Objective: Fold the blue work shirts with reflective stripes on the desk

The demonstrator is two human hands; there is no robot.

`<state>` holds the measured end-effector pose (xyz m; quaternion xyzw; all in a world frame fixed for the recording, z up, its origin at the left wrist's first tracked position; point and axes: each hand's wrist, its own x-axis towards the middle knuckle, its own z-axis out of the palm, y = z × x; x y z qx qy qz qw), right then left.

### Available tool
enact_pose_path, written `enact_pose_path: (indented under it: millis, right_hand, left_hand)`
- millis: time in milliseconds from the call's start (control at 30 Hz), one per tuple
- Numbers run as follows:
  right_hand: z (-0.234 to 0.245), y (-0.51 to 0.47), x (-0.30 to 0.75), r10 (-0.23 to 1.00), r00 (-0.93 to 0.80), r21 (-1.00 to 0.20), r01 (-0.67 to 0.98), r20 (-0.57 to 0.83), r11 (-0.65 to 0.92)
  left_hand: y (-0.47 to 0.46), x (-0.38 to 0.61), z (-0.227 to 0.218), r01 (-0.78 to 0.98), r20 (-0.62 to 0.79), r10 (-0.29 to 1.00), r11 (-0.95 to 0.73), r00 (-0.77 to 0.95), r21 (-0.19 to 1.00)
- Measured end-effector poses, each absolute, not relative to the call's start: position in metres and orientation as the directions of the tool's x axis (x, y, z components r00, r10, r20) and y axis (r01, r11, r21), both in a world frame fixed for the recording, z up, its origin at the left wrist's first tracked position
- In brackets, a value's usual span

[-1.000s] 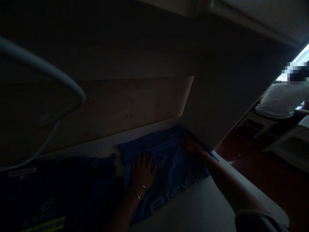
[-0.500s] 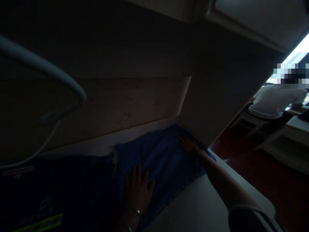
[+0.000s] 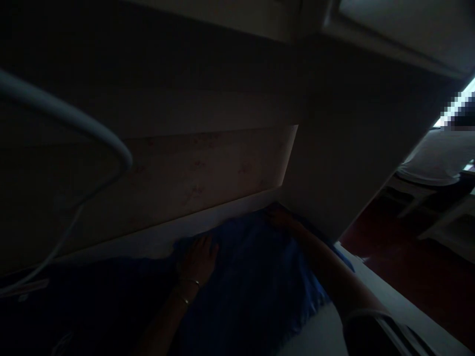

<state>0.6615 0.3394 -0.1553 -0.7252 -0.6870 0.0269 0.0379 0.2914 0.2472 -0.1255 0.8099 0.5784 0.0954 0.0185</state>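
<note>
A blue cloth (image 3: 252,282) with a frayed edge is spread over a white surface, reaching its back edge. My left hand (image 3: 199,259), with bangles at the wrist, rests on the cloth near its back left corner, thumb apart from the fingers. Farther right, my right hand (image 3: 280,217) lies on the cloth's back right part, its fingers stretched out but dim. Left of the cloth is a dark blue garment (image 3: 104,291) with a pale label at its collar, mostly lost in shadow.
A white cable (image 3: 92,131) loops down at the left. Behind stands a patterned back panel (image 3: 208,173), and a side panel (image 3: 345,148) closes the right. Beyond it a person in a white top (image 3: 438,158) sits above a red floor (image 3: 401,242).
My left hand has slid forward and left toward the back edge; my right hand has shifted slightly left. The blue cloth now covers more of the front surface. The view has turned slightly left.
</note>
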Motion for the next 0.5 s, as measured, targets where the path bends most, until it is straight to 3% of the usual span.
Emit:
enact_pose_path:
  millis: [100, 200, 400, 500]
  right_hand:
    - [-0.176, 0.343, 0.657, 0.995, 0.097, -0.08, 0.992, -0.033, -0.099]
    - [-0.184, 0.342, 0.661, 0.993, 0.116, -0.057, 0.991, -0.035, -0.118]
    - [-0.169, 0.345, 0.665, 0.985, 0.153, -0.068, 0.985, -0.073, -0.158]
    - [-0.151, 0.337, 0.656, 0.98, 0.19, -0.044, 0.981, 0.059, -0.187]
  left_hand:
    - [0.269, 0.277, -0.163, 0.94, 0.075, 0.946, -0.323, 0.317, 0.108]
    - [0.278, 0.272, -0.182, 0.936, 0.119, 0.937, -0.34, 0.329, 0.089]
    - [0.283, 0.281, -0.167, 0.931, 0.144, 0.926, -0.359, 0.348, 0.059]
    - [0.252, 0.283, -0.154, 0.927, 0.236, 0.905, -0.373, 0.355, 0.033]
